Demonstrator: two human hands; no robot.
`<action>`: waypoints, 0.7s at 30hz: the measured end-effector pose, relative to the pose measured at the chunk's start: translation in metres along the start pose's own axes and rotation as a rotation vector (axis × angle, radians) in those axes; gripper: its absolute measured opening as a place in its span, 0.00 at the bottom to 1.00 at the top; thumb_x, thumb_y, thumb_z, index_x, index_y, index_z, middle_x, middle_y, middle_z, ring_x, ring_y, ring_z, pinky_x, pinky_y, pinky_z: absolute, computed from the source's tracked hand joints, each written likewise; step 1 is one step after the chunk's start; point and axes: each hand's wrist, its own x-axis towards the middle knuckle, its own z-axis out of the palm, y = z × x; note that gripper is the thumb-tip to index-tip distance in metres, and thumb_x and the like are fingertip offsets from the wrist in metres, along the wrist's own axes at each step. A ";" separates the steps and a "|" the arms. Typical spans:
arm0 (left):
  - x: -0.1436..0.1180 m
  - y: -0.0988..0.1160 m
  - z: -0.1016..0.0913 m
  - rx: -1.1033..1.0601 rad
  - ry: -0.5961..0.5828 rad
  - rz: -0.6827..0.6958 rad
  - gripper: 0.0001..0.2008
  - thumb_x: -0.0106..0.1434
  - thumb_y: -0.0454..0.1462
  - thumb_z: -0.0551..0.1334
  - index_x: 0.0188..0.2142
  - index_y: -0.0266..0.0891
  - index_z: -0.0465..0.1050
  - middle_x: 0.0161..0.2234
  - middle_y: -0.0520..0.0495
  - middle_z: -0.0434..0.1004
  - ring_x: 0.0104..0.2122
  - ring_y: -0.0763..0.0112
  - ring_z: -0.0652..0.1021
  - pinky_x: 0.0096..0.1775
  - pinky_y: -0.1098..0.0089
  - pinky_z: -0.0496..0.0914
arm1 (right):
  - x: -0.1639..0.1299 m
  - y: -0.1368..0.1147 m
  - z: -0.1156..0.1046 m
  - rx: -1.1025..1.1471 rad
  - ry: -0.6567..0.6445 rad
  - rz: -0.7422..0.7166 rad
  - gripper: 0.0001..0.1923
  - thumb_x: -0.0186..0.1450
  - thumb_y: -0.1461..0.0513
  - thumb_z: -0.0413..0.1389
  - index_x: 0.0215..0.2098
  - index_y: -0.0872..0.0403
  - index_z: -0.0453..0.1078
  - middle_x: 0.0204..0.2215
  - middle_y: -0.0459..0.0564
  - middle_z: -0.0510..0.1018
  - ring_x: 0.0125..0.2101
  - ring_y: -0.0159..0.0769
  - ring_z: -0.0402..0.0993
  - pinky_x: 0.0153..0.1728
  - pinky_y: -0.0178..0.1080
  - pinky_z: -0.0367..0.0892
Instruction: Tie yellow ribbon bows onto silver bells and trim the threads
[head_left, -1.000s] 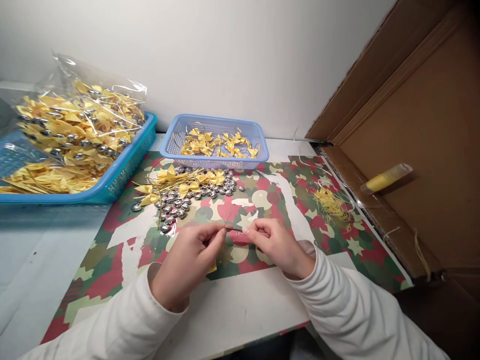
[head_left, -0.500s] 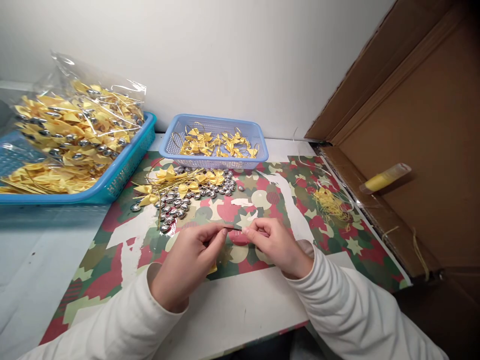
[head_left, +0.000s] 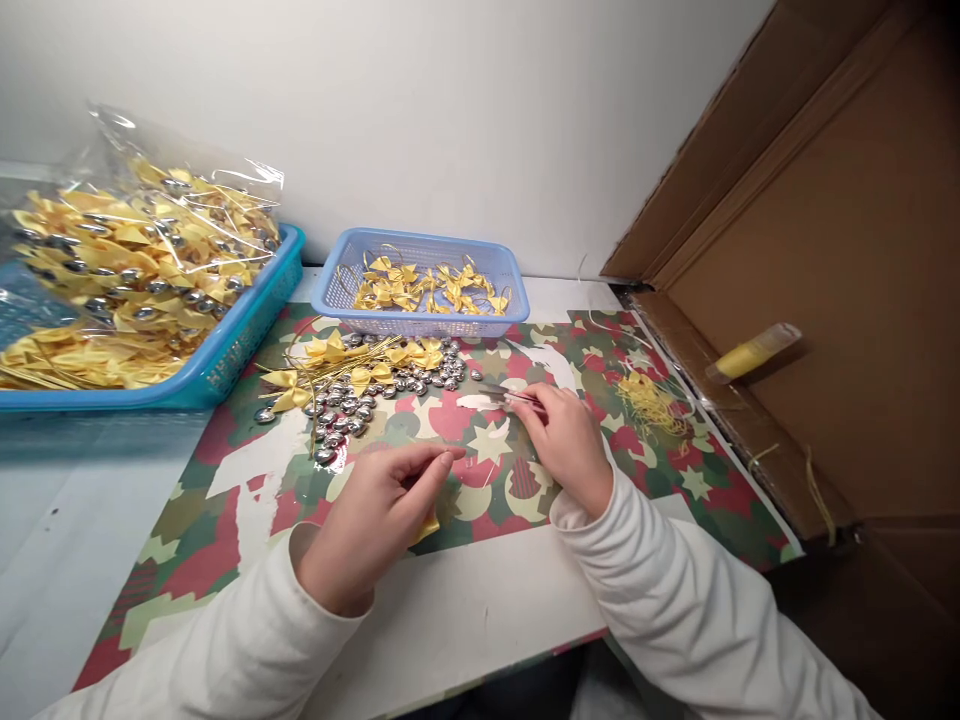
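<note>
My left hand rested low on the patterned tabletop, its grip pinched together on a yellow ribbon bow that peeked out beneath the fingers. My right hand lay farther out, grip closed on a thin metal tool whose tip pointed toward the heap of silver beads and loose bows. Beyond them stood the small blue basket of bows, and at far left the large blue tray held bagged pieces.
</note>
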 end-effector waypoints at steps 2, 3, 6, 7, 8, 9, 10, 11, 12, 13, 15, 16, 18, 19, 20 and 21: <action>0.000 -0.002 0.001 -0.020 -0.038 -0.004 0.17 0.64 0.46 0.56 0.36 0.37 0.78 0.11 0.59 0.57 0.11 0.78 0.58 0.14 0.76 0.52 | 0.004 0.006 0.004 -0.115 0.014 -0.061 0.07 0.65 0.57 0.57 0.37 0.52 0.75 0.37 0.52 0.78 0.41 0.45 0.69 0.42 0.44 0.61; 0.000 -0.002 0.002 -0.024 -0.050 -0.005 0.17 0.64 0.46 0.56 0.37 0.37 0.78 0.11 0.59 0.57 0.11 0.78 0.59 0.14 0.76 0.53 | 0.005 0.008 0.005 -0.142 0.038 -0.080 0.07 0.64 0.58 0.59 0.38 0.51 0.76 0.39 0.53 0.77 0.43 0.47 0.67 0.43 0.46 0.61; 0.001 -0.004 0.002 0.000 -0.059 0.001 0.18 0.64 0.47 0.55 0.37 0.37 0.78 0.14 0.57 0.61 0.13 0.77 0.61 0.15 0.76 0.54 | 0.004 0.007 0.003 -0.071 0.055 -0.194 0.07 0.60 0.60 0.63 0.38 0.50 0.77 0.42 0.53 0.75 0.45 0.47 0.65 0.45 0.48 0.61; 0.002 -0.004 0.002 0.011 -0.055 0.005 0.18 0.64 0.47 0.55 0.37 0.37 0.78 0.15 0.56 0.62 0.14 0.77 0.61 0.15 0.76 0.55 | 0.003 0.004 0.001 -0.005 0.015 -0.266 0.07 0.59 0.61 0.64 0.37 0.50 0.77 0.41 0.52 0.75 0.44 0.46 0.66 0.46 0.48 0.62; 0.002 -0.004 0.002 0.021 -0.054 0.012 0.18 0.64 0.47 0.55 0.35 0.37 0.78 0.16 0.56 0.63 0.15 0.77 0.61 0.16 0.76 0.55 | 0.001 0.001 -0.001 0.074 -0.048 -0.349 0.06 0.59 0.61 0.64 0.35 0.50 0.77 0.40 0.51 0.75 0.44 0.44 0.66 0.46 0.47 0.62; 0.002 -0.004 0.002 0.027 -0.058 0.020 0.18 0.64 0.47 0.55 0.33 0.37 0.77 0.17 0.55 0.63 0.15 0.77 0.62 0.17 0.75 0.55 | -0.001 -0.003 -0.003 0.156 -0.108 -0.422 0.05 0.58 0.61 0.65 0.34 0.50 0.76 0.38 0.50 0.76 0.43 0.43 0.67 0.47 0.47 0.63; 0.003 -0.005 0.002 0.029 -0.067 0.030 0.17 0.65 0.46 0.55 0.32 0.37 0.76 0.17 0.55 0.63 0.16 0.77 0.62 0.18 0.75 0.55 | -0.003 -0.007 -0.004 0.241 -0.146 -0.467 0.06 0.58 0.60 0.65 0.34 0.51 0.76 0.37 0.49 0.76 0.41 0.41 0.68 0.45 0.45 0.64; 0.003 -0.005 0.002 0.028 -0.081 0.042 0.18 0.65 0.46 0.55 0.30 0.37 0.75 0.17 0.55 0.64 0.17 0.77 0.62 0.18 0.75 0.56 | -0.006 -0.011 -0.004 0.320 -0.164 -0.485 0.07 0.60 0.60 0.64 0.36 0.51 0.76 0.36 0.49 0.77 0.39 0.39 0.69 0.45 0.45 0.64; 0.003 -0.005 0.001 0.028 -0.100 0.055 0.18 0.65 0.46 0.54 0.29 0.37 0.75 0.18 0.54 0.64 0.18 0.76 0.63 0.19 0.75 0.57 | -0.008 -0.015 -0.004 0.390 -0.159 -0.489 0.07 0.61 0.60 0.63 0.38 0.52 0.75 0.35 0.49 0.77 0.38 0.38 0.70 0.44 0.44 0.65; 0.003 -0.005 0.001 0.028 -0.120 0.069 0.18 0.65 0.46 0.54 0.29 0.37 0.74 0.19 0.54 0.66 0.19 0.75 0.65 0.21 0.75 0.58 | -0.009 -0.018 -0.003 0.452 -0.142 -0.492 0.06 0.62 0.61 0.62 0.39 0.53 0.75 0.34 0.48 0.78 0.37 0.37 0.71 0.43 0.43 0.65; 0.002 -0.006 0.001 0.038 -0.152 0.089 0.18 0.66 0.46 0.54 0.27 0.38 0.72 0.20 0.53 0.67 0.21 0.74 0.66 0.23 0.74 0.59 | -0.011 -0.021 0.000 0.530 -0.099 -0.500 0.05 0.64 0.62 0.60 0.39 0.53 0.75 0.32 0.48 0.79 0.36 0.36 0.72 0.42 0.42 0.65; 0.002 -0.006 0.002 0.046 -0.169 0.093 0.18 0.66 0.46 0.53 0.26 0.38 0.71 0.20 0.53 0.67 0.22 0.74 0.67 0.24 0.74 0.59 | -0.011 -0.022 0.002 0.543 -0.082 -0.512 0.05 0.65 0.62 0.59 0.38 0.53 0.75 0.32 0.48 0.79 0.36 0.36 0.72 0.41 0.42 0.66; 0.002 -0.007 0.002 0.060 -0.202 0.096 0.19 0.67 0.46 0.53 0.24 0.38 0.68 0.20 0.53 0.67 0.22 0.74 0.66 0.25 0.73 0.59 | -0.011 -0.021 0.005 0.524 -0.065 -0.552 0.05 0.66 0.61 0.58 0.38 0.53 0.76 0.31 0.49 0.79 0.35 0.35 0.71 0.40 0.41 0.65; 0.002 -0.007 0.003 0.064 -0.220 0.096 0.19 0.67 0.45 0.52 0.24 0.38 0.67 0.20 0.53 0.66 0.21 0.74 0.66 0.24 0.73 0.58 | -0.011 -0.020 0.005 0.496 -0.062 -0.582 0.06 0.67 0.61 0.57 0.37 0.53 0.76 0.32 0.49 0.79 0.34 0.35 0.71 0.39 0.41 0.64; 0.002 -0.007 0.003 0.068 -0.234 0.096 0.19 0.67 0.45 0.52 0.23 0.39 0.65 0.20 0.53 0.66 0.21 0.75 0.65 0.24 0.73 0.58 | -0.011 -0.019 0.006 0.464 -0.060 -0.615 0.07 0.67 0.61 0.56 0.37 0.53 0.76 0.32 0.49 0.79 0.34 0.35 0.70 0.39 0.41 0.64; 0.002 -0.006 0.003 0.072 -0.243 0.095 0.19 0.67 0.45 0.52 0.23 0.39 0.64 0.20 0.54 0.65 0.21 0.75 0.65 0.24 0.73 0.57 | -0.011 -0.018 0.005 0.431 -0.057 -0.650 0.07 0.68 0.61 0.56 0.37 0.53 0.77 0.32 0.49 0.79 0.34 0.34 0.70 0.39 0.42 0.63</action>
